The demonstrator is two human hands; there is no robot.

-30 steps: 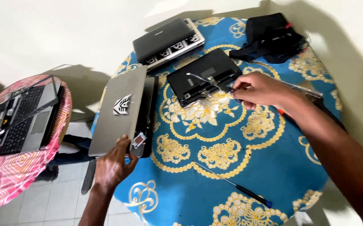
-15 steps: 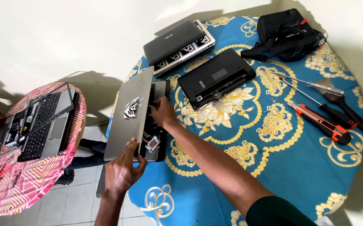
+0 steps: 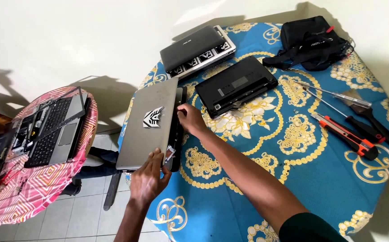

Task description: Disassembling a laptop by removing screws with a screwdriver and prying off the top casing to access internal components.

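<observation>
A silver laptop (image 3: 147, 123) with a sticker on its lid stands half open at the left edge of the round table with the blue and gold cloth (image 3: 293, 179). My left hand (image 3: 148, 178) grips the lid's near corner. My right hand (image 3: 190, 118) rests on the dark base at the lid's right edge, fingers curled against it. A black laptop (image 3: 235, 84) lies upside down just right of my right hand.
A third closed laptop (image 3: 197, 47) lies at the back of the table, a black bag (image 3: 313, 42) at the back right. Screwdrivers (image 3: 333, 95), a brush and an orange utility knife (image 3: 347, 136) lie at the right. A dismantled laptop (image 3: 46, 130) sits on a pink table (image 3: 37, 188) at left.
My right hand left the black laptop and crossed left to the silver laptop's base. My left hand kept hold of the lid's corner. The view shifted left.
</observation>
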